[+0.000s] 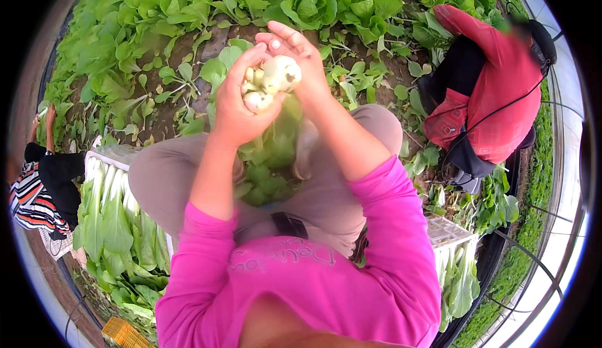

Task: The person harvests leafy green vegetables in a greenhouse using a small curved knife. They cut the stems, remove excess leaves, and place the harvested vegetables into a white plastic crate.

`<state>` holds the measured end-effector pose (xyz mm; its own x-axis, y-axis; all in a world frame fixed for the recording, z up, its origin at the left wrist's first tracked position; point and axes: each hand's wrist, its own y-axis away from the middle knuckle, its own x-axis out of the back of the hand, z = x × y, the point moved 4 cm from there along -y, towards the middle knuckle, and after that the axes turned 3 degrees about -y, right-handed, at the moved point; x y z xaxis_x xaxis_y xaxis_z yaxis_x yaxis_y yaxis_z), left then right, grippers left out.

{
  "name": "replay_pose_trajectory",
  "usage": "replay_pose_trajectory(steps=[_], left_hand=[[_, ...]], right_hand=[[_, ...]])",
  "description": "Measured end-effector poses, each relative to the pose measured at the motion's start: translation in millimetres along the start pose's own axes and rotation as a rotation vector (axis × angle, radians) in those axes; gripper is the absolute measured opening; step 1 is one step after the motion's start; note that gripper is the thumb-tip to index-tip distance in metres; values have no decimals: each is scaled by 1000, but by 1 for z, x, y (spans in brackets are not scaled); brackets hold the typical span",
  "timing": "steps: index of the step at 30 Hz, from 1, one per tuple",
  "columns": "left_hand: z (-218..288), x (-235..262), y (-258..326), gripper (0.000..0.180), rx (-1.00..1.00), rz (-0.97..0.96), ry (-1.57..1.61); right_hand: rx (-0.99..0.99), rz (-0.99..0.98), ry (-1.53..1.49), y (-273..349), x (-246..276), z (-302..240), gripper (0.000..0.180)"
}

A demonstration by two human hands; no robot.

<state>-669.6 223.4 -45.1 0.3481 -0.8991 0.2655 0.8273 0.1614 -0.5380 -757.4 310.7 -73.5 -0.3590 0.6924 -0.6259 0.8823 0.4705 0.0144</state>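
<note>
You hold a leafy green bok choy plant with thick white stalk bases [271, 81] upside down at about twelve o'clock from your knees, its cut white base up and its leaves hanging between your thighs. Your left hand [241, 106] is wrapped around the stalks from nine o'clock, fingers closed on them. Your right hand [300, 56] touches the base from two o'clock with its fingers partly spread, steadying more than clamping.

At eight o'clock a white slatted plastic crate [100, 155] is packed with the same greens; a second white crate [446, 229] sits at four o'clock. A person in a red jacket [501, 91] crouches at two o'clock, another in a striped top [31, 200] at nine.

The risk, as I judge it: the outer stalks look loose, so a harder squeeze from your left hand could snap them. With your right hand this open, the plant could also slip down into your lap.
</note>
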Motion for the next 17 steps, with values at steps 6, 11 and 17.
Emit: replay_pose_trajectory(steps=[6,11,17], left_hand=[[19,6,-13,68,-339,49,-306],[36,4,-18,55,-513,3,-589],[70,-8,-4,46,-819,-115,-713]], right_hand=[[353,174,1089,3,10,-45,43],[-204,-6,1420,3,17,-44,78],[-577,-236,320,23,7,-12,93]])
